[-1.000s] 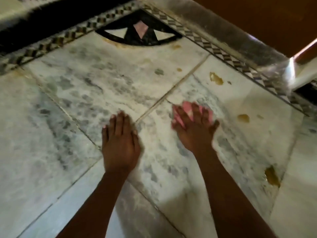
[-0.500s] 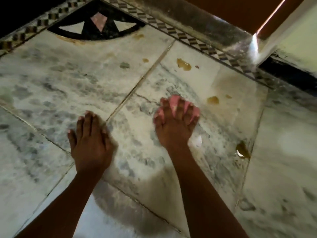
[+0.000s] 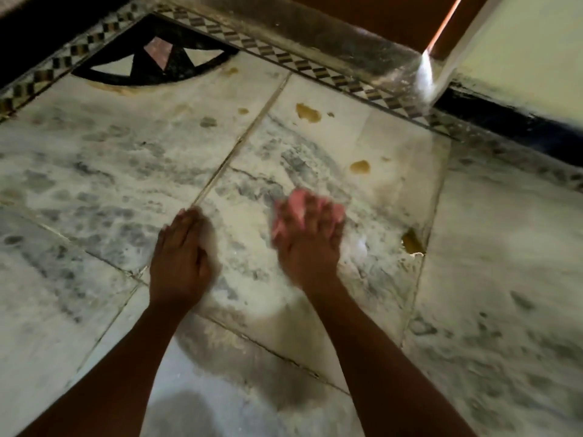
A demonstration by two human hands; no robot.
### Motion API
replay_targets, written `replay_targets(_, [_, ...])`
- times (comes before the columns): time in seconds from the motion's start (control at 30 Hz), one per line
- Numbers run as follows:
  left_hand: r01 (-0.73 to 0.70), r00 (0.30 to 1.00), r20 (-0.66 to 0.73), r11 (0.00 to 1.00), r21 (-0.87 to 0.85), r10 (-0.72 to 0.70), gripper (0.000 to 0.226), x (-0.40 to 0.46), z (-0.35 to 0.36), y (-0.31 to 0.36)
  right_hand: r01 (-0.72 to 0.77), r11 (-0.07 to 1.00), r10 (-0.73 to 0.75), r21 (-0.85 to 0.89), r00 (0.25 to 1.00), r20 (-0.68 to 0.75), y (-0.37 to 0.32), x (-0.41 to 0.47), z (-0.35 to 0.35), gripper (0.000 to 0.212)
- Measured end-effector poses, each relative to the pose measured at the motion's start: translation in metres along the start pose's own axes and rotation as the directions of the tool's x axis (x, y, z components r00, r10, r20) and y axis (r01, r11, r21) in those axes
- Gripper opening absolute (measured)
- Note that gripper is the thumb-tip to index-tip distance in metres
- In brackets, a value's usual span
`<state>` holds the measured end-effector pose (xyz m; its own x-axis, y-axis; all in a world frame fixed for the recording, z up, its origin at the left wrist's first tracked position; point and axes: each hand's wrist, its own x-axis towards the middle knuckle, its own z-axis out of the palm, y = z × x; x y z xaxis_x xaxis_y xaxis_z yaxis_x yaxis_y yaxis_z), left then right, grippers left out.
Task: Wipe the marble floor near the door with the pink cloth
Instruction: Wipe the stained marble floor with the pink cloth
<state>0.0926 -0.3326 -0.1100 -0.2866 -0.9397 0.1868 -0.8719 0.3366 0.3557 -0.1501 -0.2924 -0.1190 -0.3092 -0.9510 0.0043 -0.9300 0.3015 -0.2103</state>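
Pressing the pink cloth [image 3: 295, 205] flat to the marble floor [image 3: 104, 171], our right hand [image 3: 307, 238] covers most of it with spread fingers; only bunched pink edges show past the fingertips and along the left of the hand, and the hand is blurred, so we cannot tell whether the fingers pinch the fabric or merely pin it. Our left hand [image 3: 179, 260] holds nothing and lies palm down, fingers together, on the tile seam [image 3: 239, 143] just beside the working slab, seemingly as a prop.

To wipe well from here, we judge it best to keep the palm weight over the cloth so it does not roll up, and to sweep in overlapping strokes rather than short scrubs. Three yellowish stains lie ahead and to the right: one near the patterned border [image 3: 307, 112], one [image 3: 359, 167] just beyond the cloth, one at the slab's right edge [image 3: 411, 242]. They look likely to need firmer passes.

Room is open across the slab in front and to the right. Farther on, the checkered border strip [image 3: 315, 72] runs below a raised sill, and the door [image 3: 362, 14] stands behind it with a pale frame [image 3: 454, 55] at right. Strokes toward that edge should shorten, we think, so knuckles do not strike the sill. A black inlay [image 3: 151, 70] closes the far left corner.
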Motion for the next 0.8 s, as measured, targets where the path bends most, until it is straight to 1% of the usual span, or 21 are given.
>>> replay_targets(0.07, [-0.002, 0.999, 0.045, 1.0, -0.027, 0.003, 0.066, -0.002, 0.001, 0.024, 0.162, 0.987, -0.163, 0.02, 0.984, 0.071, 0.01, -0.057, -0.015, 0.061])
replay_targets(0.1, [0.017, 0.998, 0.064, 1.0, -0.024, -0.015, 0.066, -0.004, 0.005, 0.038, 0.189, 0.982, -0.19, 0.027, 0.977, 0.091, 0.025, -0.081, -0.02, 0.062])
replay_targets(0.13, [0.032, 0.997, 0.074, 0.999, -0.008, -0.031, 0.065, -0.006, 0.011, 0.052, 0.166, 0.986, -0.167, 0.019, 0.981, 0.094, 0.042, -0.097, -0.023, 0.062])
replay_targets(0.17, [0.039, 0.997, 0.072, 0.999, 0.022, -0.041, 0.063, -0.009, 0.017, 0.061, 0.087, 0.996, -0.088, 0.019, 0.991, 0.099, 0.057, -0.099, -0.025, 0.063])
replay_targets(0.2, [0.035, 0.998, 0.054, 0.998, 0.059, -0.038, 0.062, -0.012, 0.028, 0.066, -0.034, 0.999, 0.032, 0.022, 0.996, 0.082, 0.066, -0.089, -0.022, 0.065])
replay_targets(0.23, [0.039, 0.999, 0.033, 0.996, 0.086, -0.042, 0.062, -0.011, 0.033, 0.065, -0.141, 0.989, 0.139, 0.042, 0.99, 0.036, 0.067, -0.072, -0.017, 0.065])
replay_targets(0.27, [0.049, 0.999, 0.02, 0.994, 0.096, -0.051, 0.063, -0.011, 0.038, 0.062, -0.226, 0.973, 0.228, 0.048, 0.973, -0.046, 0.062, -0.053, -0.009, 0.066])
replay_targets(0.3, [0.057, 0.998, 0.01, 0.993, 0.099, -0.059, 0.064, -0.01, 0.04, 0.058, -0.288, 0.956, 0.292, 0.051, 0.951, -0.1, 0.051, -0.037, -0.004, 0.067])
replay_targets(0.33, [0.059, 0.998, 0.01, 0.993, 0.1, -0.06, 0.065, -0.01, 0.041, 0.054, -0.302, 0.952, 0.305, 0.051, 0.946, -0.108, 0.041, -0.027, -0.001, 0.067])
replay_targets(0.37, [0.065, 0.998, 0.02, 0.993, 0.099, -0.067, 0.065, -0.011, 0.041, 0.055, -0.266, 0.962, 0.27, 0.052, 0.959, -0.085, 0.036, -0.028, -0.001, 0.067])
replay_targets(0.4, [0.075, 0.997, 0.027, 0.993, 0.092, -0.078, 0.066, -0.012, 0.039, 0.056, -0.176, 0.983, 0.179, 0.057, 0.983, -0.051, 0.034, -0.036, -0.002, 0.066])
replay_targets(0.47, [0.081, 0.996, 0.042, 0.993, 0.082, -0.084, 0.066, -0.013, 0.035, 0.063, -0.011, 0.999, 0.011, 0.036, 1.0, -0.008, 0.048, -0.08, -0.015, 0.067])
replay_targets(0.5, [0.08, 0.995, 0.05, 0.993, 0.087, -0.085, 0.066, -0.013, 0.033, 0.065, 0.023, 1.0, -0.023, 0.019, 1.0, -0.003, 0.062, -0.107, -0.019, 0.067])
replay_targets(0.53, [0.083, 0.994, 0.06, 0.993, 0.089, -0.089, 0.067, -0.011, 0.031, 0.068, 0.027, 1.0, -0.027, 0.007, 1.0, -0.009, 0.077, -0.13, -0.024, 0.068])
replay_targets(0.57, [0.093, 0.993, 0.065, 0.992, 0.088, -0.099, 0.068, -0.01, 0.03, 0.069, -0.003, 1.0, 0.003, -0.008, 1.0, -0.021, 0.094, -0.14, -0.025, 0.069])
replay_targets(0.6, [0.099, 0.992, 0.075, 0.991, 0.091, -0.106, 0.07, -0.01, 0.03, 0.068, -0.071, 0.997, 0.071, -0.017, 0.997, -0.039, 0.108, -0.136, -0.025, 0.069])
replay_targets(0.67, [0.095, 0.989, 0.1, 0.988, 0.125, -0.107, 0.074, -0.01, 0.034, 0.068, -0.246, 0.969, 0.243, -0.014, 0.965, -0.102, 0.118, -0.093, -0.019, 0.07])
replay_targets(0.7, [0.099, 0.987, 0.114, 0.983, 0.152, -0.117, 0.077, -0.01, 0.036, 0.067, -0.296, 0.955, 0.296, 0.018, 0.948, -0.116, 0.111, -0.065, -0.015, 0.07])
replay_targets(0.73, [0.107, 0.983, 0.132, 0.981, 0.164, -0.129, 0.079, -0.01, 0.038, 0.069, -0.296, 0.955, 0.297, 0.033, 0.949, -0.105, 0.098, -0.045, -0.014, 0.069])
replay_targets(0.77, [0.11, 0.981, 0.142, 0.98, 0.167, -0.134, 0.08, -0.01, 0.04, 0.074, -0.252, 0.967, 0.255, 0.044, 0.963, -0.086, 0.084, -0.037, -0.014, 0.069])
replay_targets(0.8, [0.097, 0.981, 0.15, 0.98, 0.172, -0.124, 0.08, -0.012, 0.042, 0.079, -0.172, 0.984, 0.175, 0.051, 0.982, -0.067, 0.073, -0.043, -0.013, 0.068])
